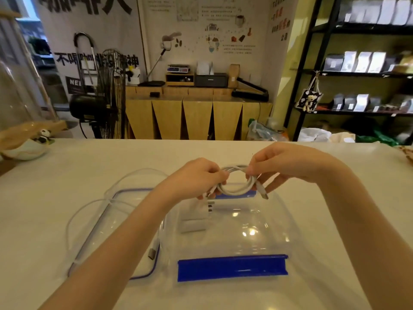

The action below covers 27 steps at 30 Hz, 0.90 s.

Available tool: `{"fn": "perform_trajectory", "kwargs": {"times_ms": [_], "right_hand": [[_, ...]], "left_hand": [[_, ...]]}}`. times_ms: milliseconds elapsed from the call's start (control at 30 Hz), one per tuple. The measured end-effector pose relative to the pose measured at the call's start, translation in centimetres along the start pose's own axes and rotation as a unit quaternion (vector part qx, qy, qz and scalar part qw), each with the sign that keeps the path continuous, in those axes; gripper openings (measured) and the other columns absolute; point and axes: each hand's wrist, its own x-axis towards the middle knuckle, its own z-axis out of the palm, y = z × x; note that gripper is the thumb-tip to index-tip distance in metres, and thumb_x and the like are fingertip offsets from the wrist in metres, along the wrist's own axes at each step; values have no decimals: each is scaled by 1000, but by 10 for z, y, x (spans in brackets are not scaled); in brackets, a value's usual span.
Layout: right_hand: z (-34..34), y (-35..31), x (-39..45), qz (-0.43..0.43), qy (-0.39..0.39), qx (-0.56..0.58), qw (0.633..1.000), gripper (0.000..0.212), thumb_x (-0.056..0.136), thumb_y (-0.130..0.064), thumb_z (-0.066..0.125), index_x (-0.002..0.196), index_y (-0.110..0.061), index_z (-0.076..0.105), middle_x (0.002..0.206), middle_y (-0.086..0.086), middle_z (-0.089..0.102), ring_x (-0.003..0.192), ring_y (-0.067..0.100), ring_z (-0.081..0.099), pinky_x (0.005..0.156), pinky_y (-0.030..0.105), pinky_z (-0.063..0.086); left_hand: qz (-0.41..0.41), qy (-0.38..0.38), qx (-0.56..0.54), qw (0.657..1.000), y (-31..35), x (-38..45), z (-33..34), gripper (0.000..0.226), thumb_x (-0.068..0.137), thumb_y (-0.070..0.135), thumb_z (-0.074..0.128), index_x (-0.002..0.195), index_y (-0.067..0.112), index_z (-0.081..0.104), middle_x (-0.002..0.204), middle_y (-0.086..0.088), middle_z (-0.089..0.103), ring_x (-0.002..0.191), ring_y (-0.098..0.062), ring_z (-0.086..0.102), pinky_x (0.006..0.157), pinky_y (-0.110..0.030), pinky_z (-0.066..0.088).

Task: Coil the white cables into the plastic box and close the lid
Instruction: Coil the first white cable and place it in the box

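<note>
A white cable (234, 190) is wound into a small coil that I hold up over the far edge of the clear plastic box (279, 222). My left hand (196, 179) pinches the coil's left side and my right hand (279, 165) pinches its right side, where a plug end hangs down. The box stands open on the table, with blue latches at its near and far rims. Its clear lid (125, 209), edged in blue, lies flat to the left of the box. A second white cable (89, 205) lies loose across the lid, its plug near the box's left wall.
The white table (67, 175) runs to a far edge. A shell-shaped dish with a panda figure (29, 143) sits at the far left. A woven item (406, 153) shows at the right edge. Behind the table are a fan, a wooden counter and black shelves.
</note>
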Motion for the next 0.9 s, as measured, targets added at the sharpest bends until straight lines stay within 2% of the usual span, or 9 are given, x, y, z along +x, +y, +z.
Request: {"fn": "perform_trajectory", "kwargs": {"times_ms": [167, 367, 433, 500, 567, 633, 733, 833, 900], "right_hand": [[1, 7, 2, 27, -36, -50, 998, 17, 83, -20, 62, 88, -5, 69, 81, 10, 75, 75, 22, 72, 71, 36, 60], [7, 5, 10, 78, -70, -146, 984, 21, 81, -13, 63, 92, 4, 66, 85, 17, 74, 72, 24, 72, 59, 29, 60], [11, 3, 12, 105, -90, -171, 976, 20, 81, -10, 62, 90, 8, 65, 80, 19, 74, 67, 24, 71, 59, 27, 59], [14, 2, 13, 129, -92, -200, 967, 16, 81, -10, 63, 86, 5, 65, 69, 13, 73, 65, 22, 70, 63, 26, 59], [16, 1, 15, 140, -77, -224, 961, 12, 80, -10, 64, 81, 2, 63, 63, 10, 71, 63, 20, 69, 68, 28, 57], [18, 3, 17, 146, -65, -231, 960, 10, 80, -8, 64, 77, 1, 62, 61, 11, 69, 58, 20, 68, 68, 29, 57], [26, 1, 18, 158, -46, -277, 947, 15, 80, -10, 65, 70, -2, 58, 62, 10, 66, 56, 19, 63, 68, 30, 54], [40, 0, 20, 142, 4, -365, 920, 31, 78, -12, 67, 57, -9, 44, 63, 5, 53, 72, 22, 56, 71, 30, 46], [44, 0, 22, 135, 21, -366, 921, 32, 80, -6, 62, 55, -8, 42, 70, 7, 49, 77, 23, 51, 71, 31, 41]], "left_hand": [[-9, -27, 9, 1000, -2, 0, 10, 13, 86, 29, 57, 87, 17, 61, 70, 2, 69, 55, -4, 62, 49, -15, 48], [-12, -41, 83, 996, -1, 6, 28, 15, 86, 23, 59, 78, 11, 61, 57, 2, 63, 37, 0, 55, 37, -11, 39], [-2, -57, 160, 986, 6, 11, 32, 17, 84, 21, 59, 73, 9, 61, 57, 0, 60, 44, -6, 56, 42, -17, 42], [11, -60, 257, 965, 15, 17, 35, 25, 82, 20, 60, 60, 10, 54, 56, -2, 53, 53, -15, 52, 49, -23, 41], [11, -71, 302, 951, 22, 25, 38, 29, 81, 18, 60, 55, 12, 49, 54, -2, 50, 53, -17, 50, 51, -25, 41], [-3, -89, 318, 944, 24, 32, 41, 26, 82, 17, 60, 58, 11, 51, 56, -2, 51, 50, -15, 51, 54, -27, 46], [-12, -93, 349, 932, 22, 36, 51, 31, 83, 17, 58, 57, 10, 44, 57, -2, 45, 48, -14, 45, 61, -30, 46], [-14, -91, 371, 924, 20, 36, 61, 10, 85, 15, 53, 79, 9, 49, 60, -1, 43, 47, -15, 43, 59, -30, 44], [-20, -91, 350, 932, 18, 36, 64, 4, 86, 10, 49, 84, 13, 48, 57, -1, 45, 45, -16, 45, 53, -28, 44]]}}
